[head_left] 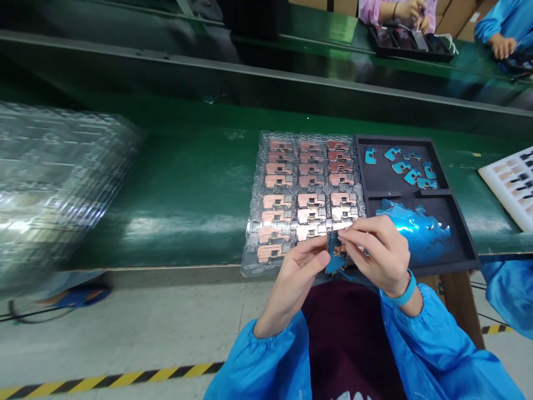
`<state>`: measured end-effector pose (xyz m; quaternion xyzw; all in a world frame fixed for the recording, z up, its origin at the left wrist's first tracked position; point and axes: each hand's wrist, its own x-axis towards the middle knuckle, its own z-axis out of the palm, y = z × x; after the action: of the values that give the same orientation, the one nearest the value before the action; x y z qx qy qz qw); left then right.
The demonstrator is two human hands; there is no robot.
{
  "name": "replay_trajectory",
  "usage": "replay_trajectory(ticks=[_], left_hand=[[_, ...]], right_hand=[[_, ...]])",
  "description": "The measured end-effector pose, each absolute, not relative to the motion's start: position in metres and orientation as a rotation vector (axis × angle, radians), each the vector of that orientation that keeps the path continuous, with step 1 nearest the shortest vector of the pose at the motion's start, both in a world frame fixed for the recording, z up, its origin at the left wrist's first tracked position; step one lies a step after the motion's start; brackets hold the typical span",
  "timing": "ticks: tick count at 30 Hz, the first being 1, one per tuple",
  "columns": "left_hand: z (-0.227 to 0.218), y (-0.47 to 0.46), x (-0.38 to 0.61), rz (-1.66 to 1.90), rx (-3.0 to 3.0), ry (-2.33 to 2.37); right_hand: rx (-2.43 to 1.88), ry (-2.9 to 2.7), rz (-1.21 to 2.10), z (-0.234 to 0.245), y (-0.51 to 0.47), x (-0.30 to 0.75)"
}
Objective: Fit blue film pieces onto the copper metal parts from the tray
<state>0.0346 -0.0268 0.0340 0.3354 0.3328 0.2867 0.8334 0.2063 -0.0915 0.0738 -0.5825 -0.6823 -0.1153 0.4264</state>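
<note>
Between my hands is a small blue circuit board (334,256), tilted just above the table's front edge. My left hand (297,272) grips its left side between thumb and fingers. The fingertips of my right hand (378,250) are pinched together at the board's upper right; whether they hold the board or a thin film there is too small to tell. Behind my hands lies a clear plastic tray (253,222) with rows of copper-coloured boards (275,201). To the right is a black divided tray (458,222), with several blue boards (412,176) at the back and crumpled blue film (420,228) in front.
A blurred stack of clear plastic trays (54,183) fills the left side. A white foam tray (510,183) with dark pieces sits at far right. Across the green table (187,200), past a metal rail (250,72), two people's hands work near a black tray (410,47).
</note>
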Motion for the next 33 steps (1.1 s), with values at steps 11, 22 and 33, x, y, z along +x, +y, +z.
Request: replay_trajectory(ticks=[11, 22, 33], left_hand=[[0.034, -0.028, 0.037, 0.593, 0.514, 0.690], [0.037, -0.031, 0.036, 0.630, 0.490, 0.701], [0.043, -0.030, 0.037, 0.624, 0.458, 0.712]], right_hand=[[-1.351, -1.978, -0.415, 0.064, -0.105, 0.213], [-1.306, -2.124, -0.534, 0.082, -0.099, 0.209], [-1.254, -2.230, -0.589, 0.092, -0.099, 0.207]])
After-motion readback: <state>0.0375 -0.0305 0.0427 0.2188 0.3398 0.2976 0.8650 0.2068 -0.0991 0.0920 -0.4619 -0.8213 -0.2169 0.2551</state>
